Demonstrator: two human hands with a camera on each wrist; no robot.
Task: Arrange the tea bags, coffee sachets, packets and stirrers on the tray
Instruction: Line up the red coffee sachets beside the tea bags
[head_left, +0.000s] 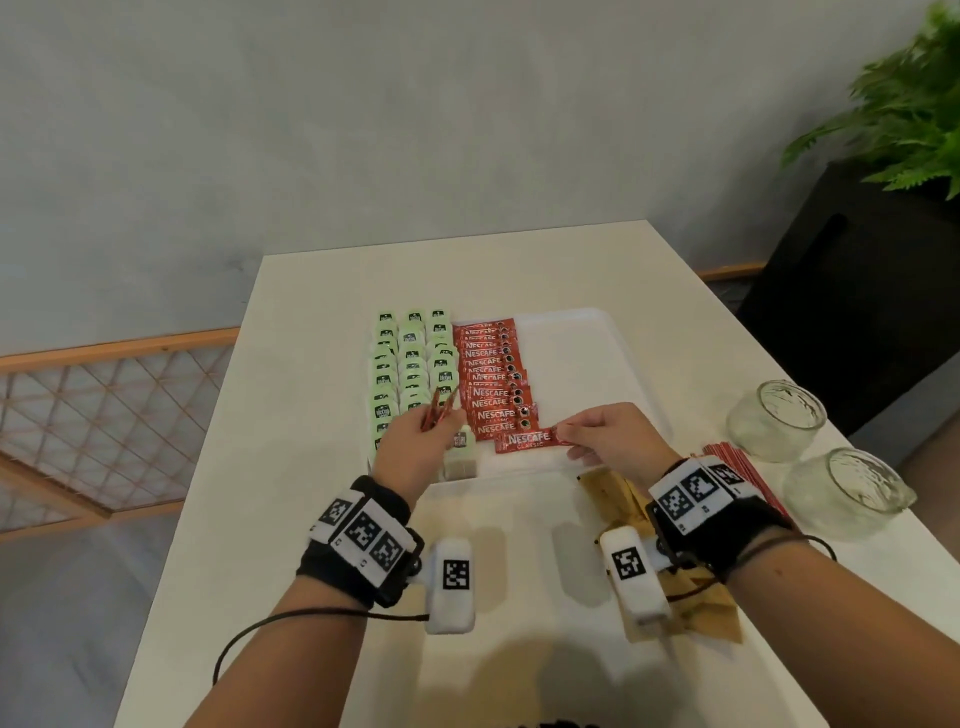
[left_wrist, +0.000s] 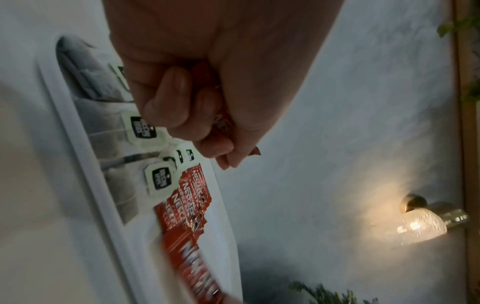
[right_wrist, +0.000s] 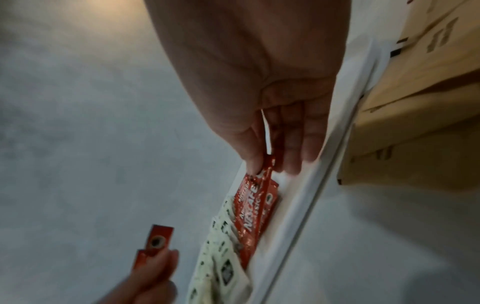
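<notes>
Head view is showing the right hand (head_left: 608, 434) pinching one end of a red coffee sachet (head_left: 530, 440) between thumb and fingers, laying it at the near end of the overlapped red sachet column (head_left: 493, 379) on the white tray (head_left: 582, 353). The left hand (head_left: 415, 447) is hovering over the green tea bags (head_left: 410, 364), its fingers curled round a few spare sachets (head_left: 439, 410) that are sticking up out of the grip.

Several slips look possible from here. The held sachet is lying slightly skewed to the column, so letting go now would probably leave the row crooked. Sliding it under or against its neighbour could push the whole shingled column out of line, since those sachets are only resting on each other. The left hand, being so close above the tea bags, could brush their tags and disturb the three neat rows. Its loose bundle could also shed a sachet onto them.

Brown packets (head_left: 613, 493) and red stirrers (head_left: 737, 467) are waiting on the table (head_left: 311, 415), beside two glass jars (head_left: 779, 415) that a careless reach might knock.
</notes>
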